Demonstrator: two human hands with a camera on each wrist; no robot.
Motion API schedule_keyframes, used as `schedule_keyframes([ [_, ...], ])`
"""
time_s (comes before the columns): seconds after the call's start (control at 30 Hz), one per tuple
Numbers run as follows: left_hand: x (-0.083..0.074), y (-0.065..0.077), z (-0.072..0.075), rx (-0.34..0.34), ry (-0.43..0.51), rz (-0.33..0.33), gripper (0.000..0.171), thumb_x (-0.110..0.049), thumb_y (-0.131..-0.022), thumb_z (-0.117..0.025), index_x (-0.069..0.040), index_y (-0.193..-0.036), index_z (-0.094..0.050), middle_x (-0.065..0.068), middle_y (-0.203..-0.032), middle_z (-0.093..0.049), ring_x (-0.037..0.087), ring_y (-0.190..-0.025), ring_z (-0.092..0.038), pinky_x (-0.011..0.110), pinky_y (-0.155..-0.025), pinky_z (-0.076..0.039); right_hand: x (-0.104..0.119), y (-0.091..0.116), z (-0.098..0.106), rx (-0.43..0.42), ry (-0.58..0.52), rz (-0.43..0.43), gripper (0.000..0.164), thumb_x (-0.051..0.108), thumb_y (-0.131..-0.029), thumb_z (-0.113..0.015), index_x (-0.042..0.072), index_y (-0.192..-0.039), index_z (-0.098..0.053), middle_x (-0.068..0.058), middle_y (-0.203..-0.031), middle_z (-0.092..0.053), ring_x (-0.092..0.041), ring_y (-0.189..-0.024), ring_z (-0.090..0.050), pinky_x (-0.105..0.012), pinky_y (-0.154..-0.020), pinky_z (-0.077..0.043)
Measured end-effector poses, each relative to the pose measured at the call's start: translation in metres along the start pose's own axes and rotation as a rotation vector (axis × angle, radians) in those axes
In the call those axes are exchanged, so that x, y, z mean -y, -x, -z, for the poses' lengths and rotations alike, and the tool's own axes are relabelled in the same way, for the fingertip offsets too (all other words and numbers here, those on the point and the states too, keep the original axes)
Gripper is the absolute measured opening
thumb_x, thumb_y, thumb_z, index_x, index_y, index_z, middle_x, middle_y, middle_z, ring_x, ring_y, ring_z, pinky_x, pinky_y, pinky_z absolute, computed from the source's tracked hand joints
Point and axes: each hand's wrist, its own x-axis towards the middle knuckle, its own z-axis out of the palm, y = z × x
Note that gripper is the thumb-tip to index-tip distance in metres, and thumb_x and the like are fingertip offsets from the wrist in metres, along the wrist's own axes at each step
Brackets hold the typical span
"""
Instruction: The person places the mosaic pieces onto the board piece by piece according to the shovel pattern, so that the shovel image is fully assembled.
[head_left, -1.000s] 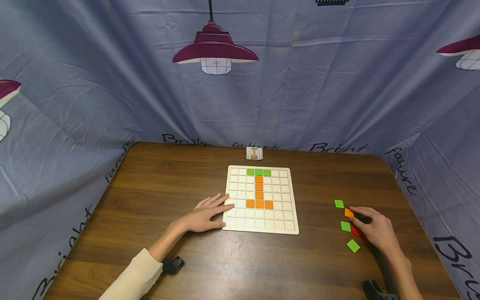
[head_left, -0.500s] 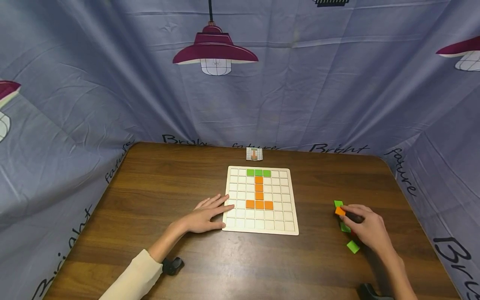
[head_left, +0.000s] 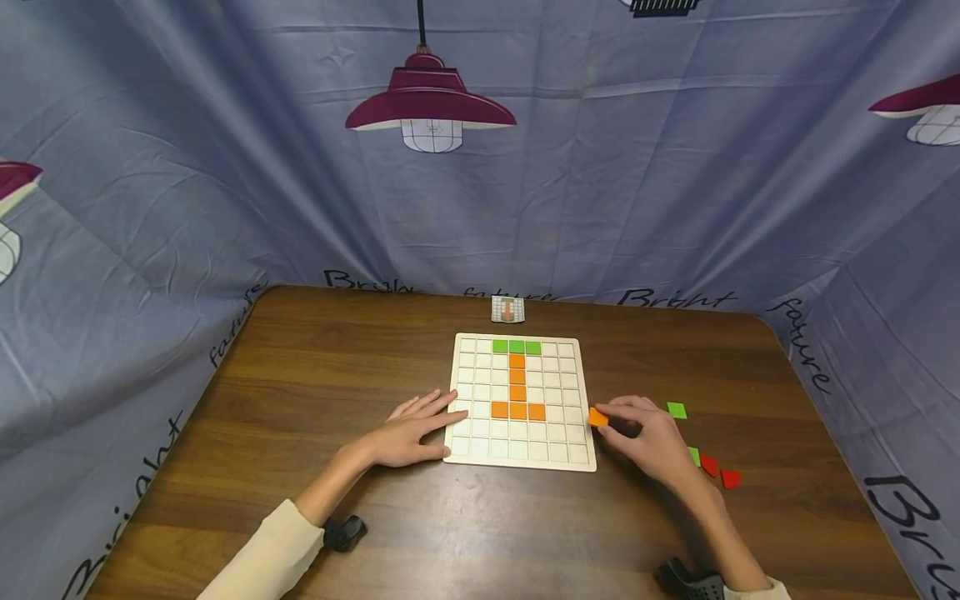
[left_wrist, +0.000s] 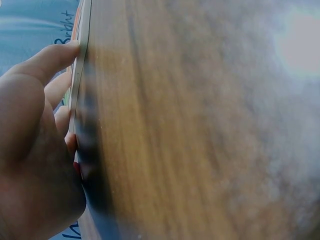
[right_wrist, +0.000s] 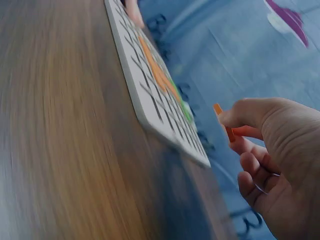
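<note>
A white grid board (head_left: pixel 472 450) lies on the wooden table, with a row of green square tiles (head_left: pixel 516 347) along its top. Below them run orange tiles (head_left: pixel 517 377) in a column that ends in a short row. My left hand (head_left: pixel 408 432) rests flat with spread fingers on the board's left edge; the left wrist view shows its fingertips touching that edge. Between thumb and fingers my right hand (head_left: pixel 651 437) pinches an orange square tile (head_left: pixel 597 417), held up at the board's right edge. In the right wrist view this orange tile (right_wrist: pixel 224 123) appears edge-on, above the table.
Right of the board lie a green tile (head_left: pixel 677 410), another partly hidden by the right wrist, and two red pieces (head_left: pixel 731 478). A small picture card (head_left: pixel 507 309) lies behind the board. A printed blue curtain (head_left: pixel 465 217) hangs around the table.
My right hand has picked the orange tile up from the loose pieces and carried it left to the board's right edge. My left hand has stayed in place.
</note>
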Motion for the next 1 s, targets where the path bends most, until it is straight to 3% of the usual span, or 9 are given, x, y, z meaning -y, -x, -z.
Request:
schedule_keyframes([
  [0.27, 0.001, 0.0, -0.001, -0.006, -0.003, -0.002, 0.059, -0.04, -0.1, -0.057, -0.021, -0.154, -0.042, 0.008, -0.164, -0.021, 0.034, -0.15, -0.012, 0.06, -0.114, -0.013, 0.031, -0.015, -0.036, 0.078, -0.099, 0.095, 0.031, 0.006, -0.079, -0.083, 0.008, -0.109, -0.078, 0.001, -0.103, -0.068, -0.017, -0.093, -0.058, -0.036, -0.074, -0.052],
  [0.5, 0.001, -0.001, -0.001, -0.005, -0.009, -0.002, 0.06, -0.041, -0.1, -0.057, -0.021, -0.154, -0.042, 0.008, -0.165, -0.02, 0.034, -0.15, -0.012, 0.06, -0.114, -0.013, 0.043, -0.022, -0.062, 0.125, -0.088, 0.139, 0.027, 0.009, -0.08, -0.081, 0.009, -0.107, -0.079, 0.003, -0.1, -0.067, -0.015, -0.094, -0.059, -0.035, -0.08, -0.052],
  [1.0, 0.001, -0.001, -0.001, -0.004, -0.005, 0.002, 0.059, -0.041, -0.1, -0.056, -0.021, -0.154, -0.042, 0.008, -0.165, -0.02, 0.034, -0.15, -0.011, 0.06, -0.115, -0.012, 0.053, -0.033, -0.077, 0.171, -0.08, 0.176, 0.024, 0.011, -0.082, -0.079, 0.009, -0.106, -0.079, 0.002, -0.101, -0.066, -0.016, -0.094, -0.058, -0.036, -0.081, -0.049],
])
